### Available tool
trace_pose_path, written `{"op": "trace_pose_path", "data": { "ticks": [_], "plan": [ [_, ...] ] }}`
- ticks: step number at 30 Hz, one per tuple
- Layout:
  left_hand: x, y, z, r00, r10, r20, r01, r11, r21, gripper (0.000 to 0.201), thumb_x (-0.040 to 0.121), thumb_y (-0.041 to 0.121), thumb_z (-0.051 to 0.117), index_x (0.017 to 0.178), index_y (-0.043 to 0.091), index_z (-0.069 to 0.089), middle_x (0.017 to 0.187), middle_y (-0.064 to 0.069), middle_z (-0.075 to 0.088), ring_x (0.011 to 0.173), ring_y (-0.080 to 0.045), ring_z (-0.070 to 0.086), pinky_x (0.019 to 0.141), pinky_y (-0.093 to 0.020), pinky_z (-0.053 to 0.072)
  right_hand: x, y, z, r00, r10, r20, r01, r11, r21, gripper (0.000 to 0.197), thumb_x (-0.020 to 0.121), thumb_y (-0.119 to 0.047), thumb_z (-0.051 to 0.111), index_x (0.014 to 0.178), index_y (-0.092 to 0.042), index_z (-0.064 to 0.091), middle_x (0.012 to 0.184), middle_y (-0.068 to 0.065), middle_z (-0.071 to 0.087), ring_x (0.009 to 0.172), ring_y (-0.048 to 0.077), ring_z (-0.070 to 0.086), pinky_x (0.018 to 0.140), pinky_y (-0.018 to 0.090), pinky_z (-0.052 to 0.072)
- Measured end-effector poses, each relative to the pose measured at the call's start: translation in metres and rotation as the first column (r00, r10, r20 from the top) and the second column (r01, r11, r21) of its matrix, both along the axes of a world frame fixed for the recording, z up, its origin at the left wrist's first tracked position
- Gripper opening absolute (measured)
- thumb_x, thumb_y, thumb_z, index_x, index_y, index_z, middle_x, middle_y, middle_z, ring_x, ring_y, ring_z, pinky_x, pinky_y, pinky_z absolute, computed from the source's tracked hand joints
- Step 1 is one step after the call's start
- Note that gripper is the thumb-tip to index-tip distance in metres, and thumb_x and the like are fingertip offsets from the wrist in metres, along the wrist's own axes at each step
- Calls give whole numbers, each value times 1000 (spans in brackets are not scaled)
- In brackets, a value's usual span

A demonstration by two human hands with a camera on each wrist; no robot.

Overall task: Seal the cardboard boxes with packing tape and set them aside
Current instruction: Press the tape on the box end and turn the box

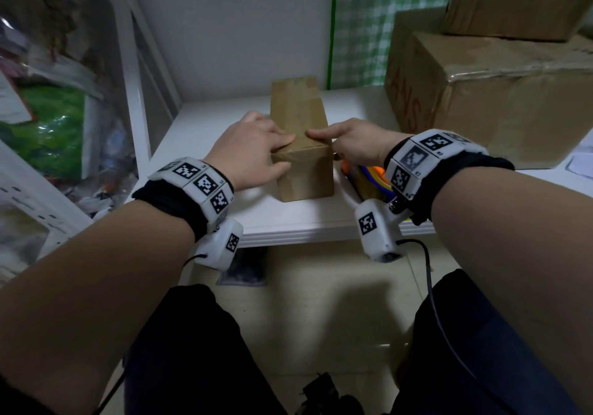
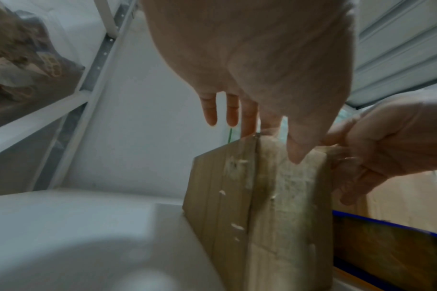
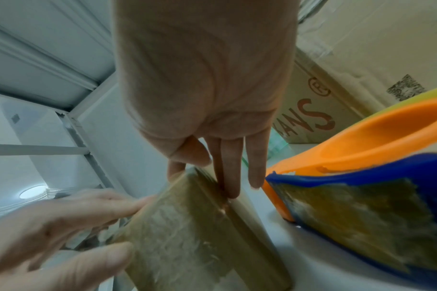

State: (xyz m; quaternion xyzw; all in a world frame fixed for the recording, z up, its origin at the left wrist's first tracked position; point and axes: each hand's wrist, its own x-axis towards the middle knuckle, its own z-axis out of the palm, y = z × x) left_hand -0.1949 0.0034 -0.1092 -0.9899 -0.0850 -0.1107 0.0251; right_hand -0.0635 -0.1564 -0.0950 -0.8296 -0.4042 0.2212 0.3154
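Note:
A small brown cardboard box [image 1: 301, 158] stands upright in the middle of the white table [image 1: 205, 132]; shiny tape covers its near face [image 2: 287, 196]. My left hand [image 1: 276, 150] lies on its near top edge with straight fingers [image 2: 211, 114] and the thumb on the front face. From the right, my right hand [image 1: 324, 137] presses its index finger on the same edge, while its other fingers [image 3: 231, 177] run straight down the box's right side [image 3: 187, 236]. An orange and blue tape dispenser [image 1: 369, 177] lies on the table just right of the box [image 3: 362, 206], held by neither hand.
Large cardboard boxes [image 1: 500, 100] are stacked at the back right of the table, one with red lettering. A white shelf rack [image 1: 134, 100] holding bags stands on the left. The table's front edge [image 1: 305, 231] runs just below my wrists.

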Motion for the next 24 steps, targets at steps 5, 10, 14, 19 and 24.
{"op": "trace_pose_path", "data": {
  "ticks": [5, 10, 14, 19, 24],
  "plan": [
    [18, -22, -2, 997, 70, -12, -69, 996, 56, 48, 79, 52, 62, 113, 17, 63, 111, -5, 59, 110, -24, 46, 93, -40, 44, 10, -4, -6, 999, 10, 33, -8, 997, -81, 72, 83, 9, 44, 125, -48, 56, 94, -6, 62, 85, 25, 64, 81, 37, 57],
    [27, -24, -1, 999, 43, -13, -41, 995, 87, 45, 85, 48, 58, 119, 19, 59, 115, -4, 60, 109, -25, 50, 87, -38, 43, 9, -3, -8, 995, 54, 86, -50, 998, -47, 65, 78, 1, 67, 129, -37, 56, 98, 2, 68, 81, 19, 64, 77, 29, 56],
    [21, -14, 4, 998, -48, -27, 51, 994, 92, 40, 93, 44, 45, 117, 16, 60, 114, -4, 64, 104, -26, 55, 83, -36, 43, 9, 2, -8, 984, 106, 141, -102, 994, -37, 68, 74, -3, 75, 131, -35, 54, 91, -4, 66, 78, 9, 59, 64, 15, 46],
    [20, -19, 5, 998, -48, -37, 52, 991, 123, 42, 95, 45, 39, 117, 15, 59, 110, -7, 64, 102, -29, 57, 79, -36, 40, 8, 7, -4, 946, 141, 291, -120, 989, -89, 61, 69, -15, 82, 122, -30, 57, 71, -19, 46, 81, 10, 50, 58, 19, 35],
    [25, -23, 7, 998, -30, -51, 39, 983, 180, 44, 92, 51, 43, 109, 14, 62, 99, -11, 66, 95, -32, 58, 71, -34, 36, 8, 5, -5, 909, 162, 384, -135, 986, -97, 61, 69, -19, 83, 122, -27, 55, 88, -11, 50, 87, 9, 46, 72, 20, 32]
  ]
}}
